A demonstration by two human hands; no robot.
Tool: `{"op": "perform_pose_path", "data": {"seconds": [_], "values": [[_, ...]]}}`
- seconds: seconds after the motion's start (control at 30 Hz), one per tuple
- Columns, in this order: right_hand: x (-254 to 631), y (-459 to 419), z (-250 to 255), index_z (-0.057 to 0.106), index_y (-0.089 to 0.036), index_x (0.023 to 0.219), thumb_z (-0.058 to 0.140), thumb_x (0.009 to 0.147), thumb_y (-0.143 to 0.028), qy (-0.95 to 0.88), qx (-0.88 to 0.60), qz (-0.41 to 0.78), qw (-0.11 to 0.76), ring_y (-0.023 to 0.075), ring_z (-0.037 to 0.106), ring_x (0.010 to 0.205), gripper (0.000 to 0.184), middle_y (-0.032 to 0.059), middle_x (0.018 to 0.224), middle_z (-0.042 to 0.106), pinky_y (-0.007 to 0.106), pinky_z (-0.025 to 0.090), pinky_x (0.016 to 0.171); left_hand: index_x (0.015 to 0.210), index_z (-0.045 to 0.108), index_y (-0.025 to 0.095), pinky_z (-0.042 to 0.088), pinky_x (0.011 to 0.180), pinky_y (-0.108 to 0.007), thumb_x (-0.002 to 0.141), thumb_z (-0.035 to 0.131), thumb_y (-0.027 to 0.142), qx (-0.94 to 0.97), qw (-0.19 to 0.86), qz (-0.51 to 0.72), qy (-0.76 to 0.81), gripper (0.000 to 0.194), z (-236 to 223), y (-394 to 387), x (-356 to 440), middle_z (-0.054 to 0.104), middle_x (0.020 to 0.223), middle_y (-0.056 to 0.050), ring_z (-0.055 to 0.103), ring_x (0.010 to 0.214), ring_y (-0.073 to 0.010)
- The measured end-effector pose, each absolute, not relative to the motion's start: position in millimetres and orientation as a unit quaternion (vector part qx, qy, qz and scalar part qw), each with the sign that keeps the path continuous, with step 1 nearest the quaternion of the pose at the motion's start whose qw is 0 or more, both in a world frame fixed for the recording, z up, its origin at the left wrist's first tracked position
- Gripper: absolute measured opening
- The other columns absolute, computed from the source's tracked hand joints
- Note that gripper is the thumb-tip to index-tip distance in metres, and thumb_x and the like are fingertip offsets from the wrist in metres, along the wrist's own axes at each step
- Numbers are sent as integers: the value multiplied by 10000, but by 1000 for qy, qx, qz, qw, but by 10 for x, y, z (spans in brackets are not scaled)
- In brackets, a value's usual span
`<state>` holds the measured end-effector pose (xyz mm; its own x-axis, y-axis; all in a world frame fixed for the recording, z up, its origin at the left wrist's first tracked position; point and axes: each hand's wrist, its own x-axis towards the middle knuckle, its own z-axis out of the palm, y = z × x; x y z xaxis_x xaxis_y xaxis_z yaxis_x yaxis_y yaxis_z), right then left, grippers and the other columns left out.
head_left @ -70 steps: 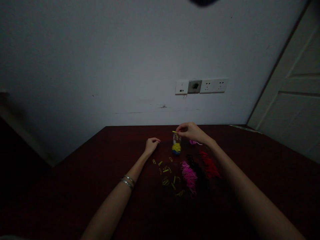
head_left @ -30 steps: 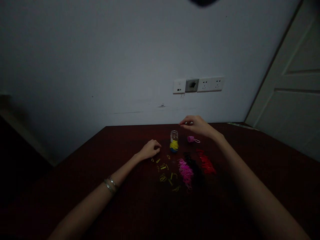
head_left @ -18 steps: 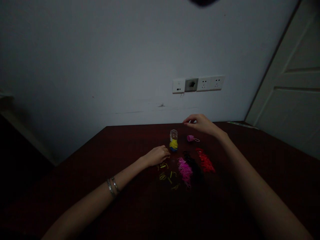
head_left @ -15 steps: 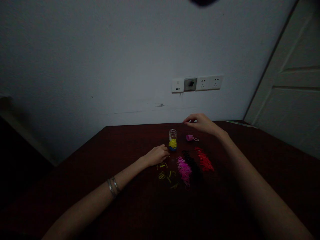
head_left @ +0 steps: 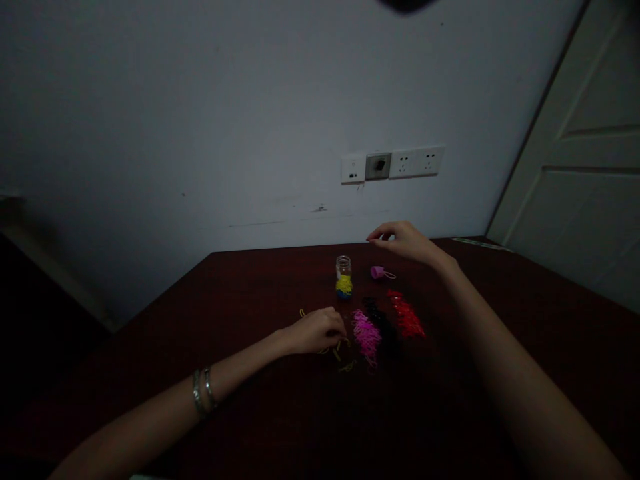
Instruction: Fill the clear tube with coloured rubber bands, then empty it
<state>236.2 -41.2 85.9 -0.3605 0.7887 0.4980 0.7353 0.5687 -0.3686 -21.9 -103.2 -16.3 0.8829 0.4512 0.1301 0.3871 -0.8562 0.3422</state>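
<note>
My left hand [head_left: 320, 331] is low over the table, its fingers curled down among loose yellow rubber bands [head_left: 337, 353]. The fingertips touch or nearly touch a band; whether one is gripped is hidden. My right hand [head_left: 400, 239] hovers above the back of the table with thumb and finger pinched together. Anything between them is too small to make out. A clear open jar [head_left: 343, 277] stands upright between the hands, yellow bands above blue ones inside. To its right lies a pink cap [head_left: 377, 272] with a loop.
Right of my left hand lie piles of pink bands [head_left: 367, 335], black bands [head_left: 383, 323] and red bands [head_left: 406, 315] on the dark red table [head_left: 260, 280]. The wall behind carries sockets [head_left: 413, 162]. A white panelled door [head_left: 585, 147] is at the right.
My left hand has moved nearer and slightly right, down over the yellow bands, covering some of them. My right hand stays pinched in nearly the same place.
</note>
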Motion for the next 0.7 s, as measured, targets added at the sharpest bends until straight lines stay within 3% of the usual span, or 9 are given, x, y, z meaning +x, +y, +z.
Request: {"op": "perform_pose_path", "data": {"seconds": [0.2,0.4,0.7], "values": [[2361,-418,858,704,-155,863,519,763,-227,-823,-468,46,317,170,598,700,222,73,828,696,294,463,644,992,624,158,388,819,-258,849,450,145,963,178,81,186,227,-80,-1262,-232,642,948,-66,533,908,-147],[2361,-415,854,705,-158,859,516,766,-236,-825,-467,47,315,174,599,703,224,75,829,695,298,462,648,1036,612,171,372,852,-295,811,541,341,966,167,74,183,291,-104,-1375,-279,627,998,-85,532,944,-181],[2357,-403,844,704,-137,860,513,759,-237,-826,-469,46,309,180,595,690,237,79,810,693,293,454,634,1013,608,164,392,831,-262,861,457,227,959,177,86,206,223,-148,-1439,-248,622,962,-73,531,927,-158]]}}
